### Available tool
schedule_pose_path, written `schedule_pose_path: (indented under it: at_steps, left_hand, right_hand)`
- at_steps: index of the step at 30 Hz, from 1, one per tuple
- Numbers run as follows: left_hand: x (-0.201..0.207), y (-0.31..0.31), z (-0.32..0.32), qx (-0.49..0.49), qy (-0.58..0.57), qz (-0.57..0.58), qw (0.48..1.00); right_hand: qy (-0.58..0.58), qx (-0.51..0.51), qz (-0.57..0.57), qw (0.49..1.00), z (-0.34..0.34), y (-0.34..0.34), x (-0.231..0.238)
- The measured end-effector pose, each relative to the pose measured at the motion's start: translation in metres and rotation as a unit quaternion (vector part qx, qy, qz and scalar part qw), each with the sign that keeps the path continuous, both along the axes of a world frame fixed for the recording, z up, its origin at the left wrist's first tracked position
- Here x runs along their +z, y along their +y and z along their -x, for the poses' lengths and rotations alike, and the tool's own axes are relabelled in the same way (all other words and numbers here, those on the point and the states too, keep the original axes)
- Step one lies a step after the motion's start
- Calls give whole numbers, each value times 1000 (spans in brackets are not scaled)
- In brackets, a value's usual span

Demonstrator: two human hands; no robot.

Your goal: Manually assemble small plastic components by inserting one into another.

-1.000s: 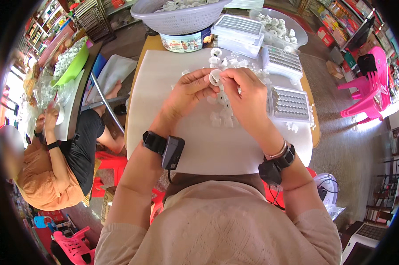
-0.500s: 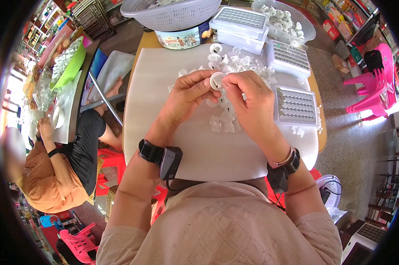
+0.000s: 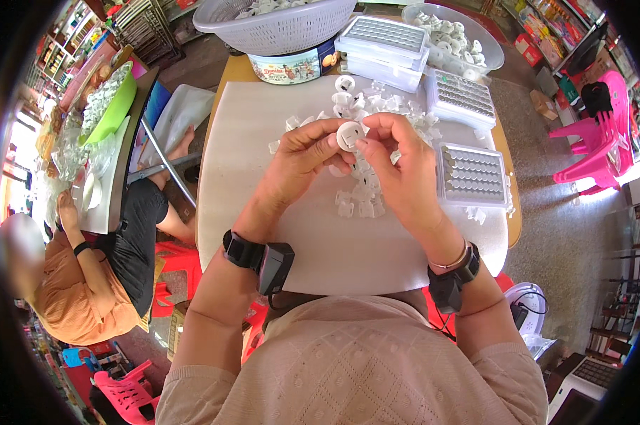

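Note:
Above the middle of the table I hold a round white plastic piece [image 3: 349, 136] with dark slots in its face. My left hand [image 3: 296, 157] is closed, pinching the piece by its left edge between thumb and fingers. My right hand [image 3: 406, 168] is closed too, its thumb and forefinger pressed to the right edge. Just beyond and beneath my hands lies a loose pile of small white plastic parts [image 3: 362, 205], some round and some clip-shaped, partly hidden by my fingers.
A clear box with rows of small grey parts [image 3: 474, 173] lies right; another such box [image 3: 462, 98] and stacked boxes [image 3: 387, 53] stand behind. At the back are a grey basket [image 3: 277, 28] on a round tin [image 3: 292, 65] and a bowl of white parts [image 3: 455, 42]. Left, another person [image 3: 86, 283] sits.
The round piece has turned in my fingers, so its face shows more fully and the slots sit differently. My right thumb has shifted along its lower right edge.

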State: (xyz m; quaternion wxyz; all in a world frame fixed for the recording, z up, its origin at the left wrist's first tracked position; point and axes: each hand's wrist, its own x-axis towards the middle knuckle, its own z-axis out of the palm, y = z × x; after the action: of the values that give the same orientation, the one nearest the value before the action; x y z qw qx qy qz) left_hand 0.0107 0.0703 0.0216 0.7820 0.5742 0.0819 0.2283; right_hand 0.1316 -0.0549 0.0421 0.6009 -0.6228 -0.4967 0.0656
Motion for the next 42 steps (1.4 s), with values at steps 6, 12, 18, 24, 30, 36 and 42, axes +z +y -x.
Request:
schedule_pose_path:
  at_steps: [6, 12, 18, 24, 30, 36, 42]
  left_hand:
    - [5, -2, -1, 15, -3, -12, 1000]
    - [3, -4, 0, 114, 10, -29, 993]
    - [3, -9, -1, 127, 26, -116, 985]
    - [9, -14, -3, 126, 46, -112, 985]
    - [7, -16, -5, 136, 48, -112, 983]
    - [8, -16, -7, 191, 84, -173, 963]
    - [7, -9, 3, 169, 50, -155, 972]
  right_hand:
    - [71, 31, 29, 997, 1, 0, -2]
    - [56, -1, 8, 998, 2, 3, -5]
    - [-27, -20, 21, 999, 4, 5, -13]
    - [14, -14, 37, 999, 5, 6, -16]
    - [40, -10, 43, 998, 7, 5, -16]
    - [56, -23, 23, 998, 7, 8, -11]
    - [18, -28, 29, 999, 9, -3, 1]
